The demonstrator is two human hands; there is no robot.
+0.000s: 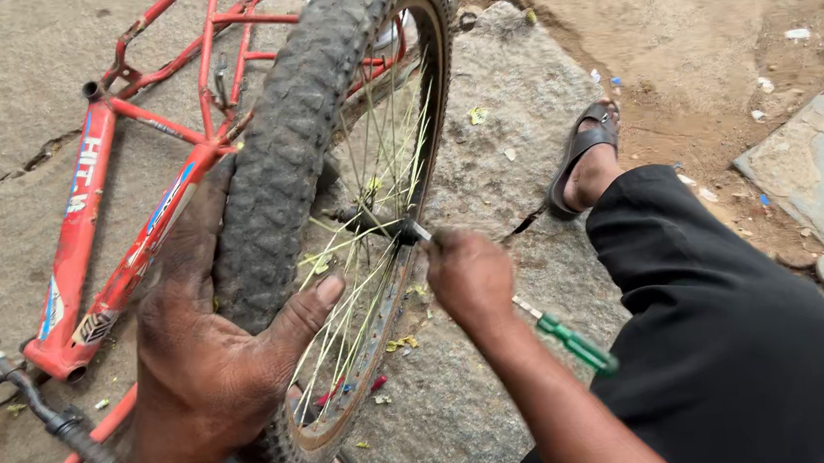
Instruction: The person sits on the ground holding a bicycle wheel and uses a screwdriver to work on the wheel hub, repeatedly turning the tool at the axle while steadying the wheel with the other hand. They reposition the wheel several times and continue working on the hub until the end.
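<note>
My left hand clasped the knobby tyre, holding the wheel upright on the rock near the red frame. My right hand pinched the axle nut; the green-handled screwdriver lay beneath my wrist. Wheel detached; hub work unfinished.

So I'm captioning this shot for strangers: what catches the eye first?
The knobbly bicycle wheel stands upright in the middle, gripped on its tyre by the left hand, while the right hand works at the hub. Behind it on the left, a red bicycle frame lies on the stone ground.
</note>
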